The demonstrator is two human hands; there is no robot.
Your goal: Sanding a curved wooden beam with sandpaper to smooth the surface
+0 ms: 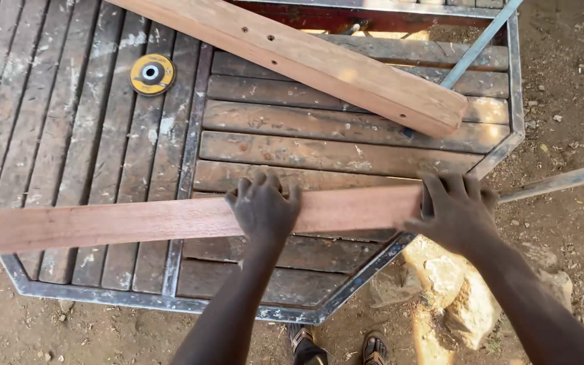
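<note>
Plank (136,220): it lies flat across the counter's (319,152) near edge, running from 9 to 3 o'clock.
Left grip (263,206): I see it clamped over the plank's middle, pinning it.
Right grip (455,211): clenched on the plank's 3 o'clock end, steadying it.
Second board (305,57): parked at 12 o'clock, apart.
Yellow disc (152,74): at 11 o'clock, out of reach.

We look down on a slatted wooden table (346,125) with an angular metal frame, its boards paint-spattered and worn. Around it lies bare dirt ground (569,88), strewn with small stones, and a pale rock (461,297) sits near right. Warm daylight falls across everything.
</note>
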